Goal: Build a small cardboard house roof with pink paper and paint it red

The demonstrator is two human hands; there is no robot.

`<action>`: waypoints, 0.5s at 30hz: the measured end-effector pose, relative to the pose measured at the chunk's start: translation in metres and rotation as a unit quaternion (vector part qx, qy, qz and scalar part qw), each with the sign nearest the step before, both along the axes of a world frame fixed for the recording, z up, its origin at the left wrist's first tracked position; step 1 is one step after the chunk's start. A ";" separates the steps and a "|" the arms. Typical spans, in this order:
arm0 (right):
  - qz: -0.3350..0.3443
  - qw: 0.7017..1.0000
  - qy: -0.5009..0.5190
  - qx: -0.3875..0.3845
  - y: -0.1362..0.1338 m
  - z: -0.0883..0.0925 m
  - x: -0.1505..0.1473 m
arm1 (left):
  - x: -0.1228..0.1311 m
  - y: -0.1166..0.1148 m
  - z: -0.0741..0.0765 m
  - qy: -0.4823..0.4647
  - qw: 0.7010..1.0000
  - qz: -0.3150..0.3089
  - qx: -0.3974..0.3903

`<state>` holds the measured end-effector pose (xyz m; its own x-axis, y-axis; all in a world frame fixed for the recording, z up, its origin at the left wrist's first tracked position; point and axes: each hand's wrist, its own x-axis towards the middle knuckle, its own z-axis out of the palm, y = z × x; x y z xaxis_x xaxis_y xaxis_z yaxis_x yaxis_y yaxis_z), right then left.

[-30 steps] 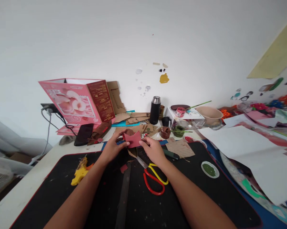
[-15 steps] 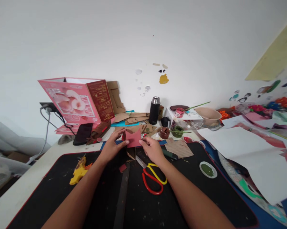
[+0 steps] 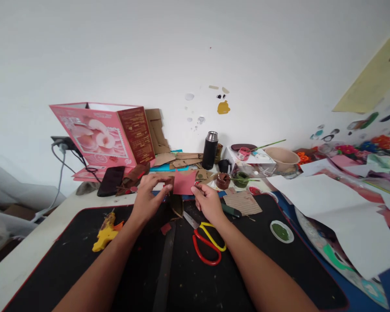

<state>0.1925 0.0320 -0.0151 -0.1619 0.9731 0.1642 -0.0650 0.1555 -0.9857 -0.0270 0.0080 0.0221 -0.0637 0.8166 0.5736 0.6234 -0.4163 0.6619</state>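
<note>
A small piece of red paper [image 3: 184,182] is held up above the far part of the black mat [image 3: 253,268]. My right hand [image 3: 208,201] pinches its lower right corner between thumb and fingers. Just left of the paper, my left hand [image 3: 151,195] has thumb and fingers apart, with a gap between it and the paper. Below the hands lie scissors [image 3: 208,249] with one red and one yellow handle. Beside them is a dark metal ruler [image 3: 164,268], and a small red scrap [image 3: 165,228] rests near its far end.
A yellow glue gun [image 3: 105,232] lies at left. Behind stand a pink box [image 3: 97,138], a phone [image 3: 111,181], a black flask [image 3: 210,151] and paint jars [image 3: 223,181]. At right are corrugated cardboard [image 3: 243,202], a lid of green paint [image 3: 282,232] and white paper sheets [image 3: 324,208].
My left hand has let go of the red paper and moved slightly left, its fingers parting. The paper has turned and risen a little in my right hand; its notched edge no longer shows.
</note>
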 end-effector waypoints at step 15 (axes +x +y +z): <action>0.034 0.999 0.024 -0.010 -0.007 0.003 -0.005 | 0.002 0.001 0.000 0.032 0.996 -0.074 -0.039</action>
<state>0.1871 0.0246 -0.0122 -0.2209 0.9631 0.1540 -0.1229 0.1291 -0.9840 -0.0247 0.0089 0.0225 0.0962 0.8562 0.5075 0.6013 -0.4564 0.6559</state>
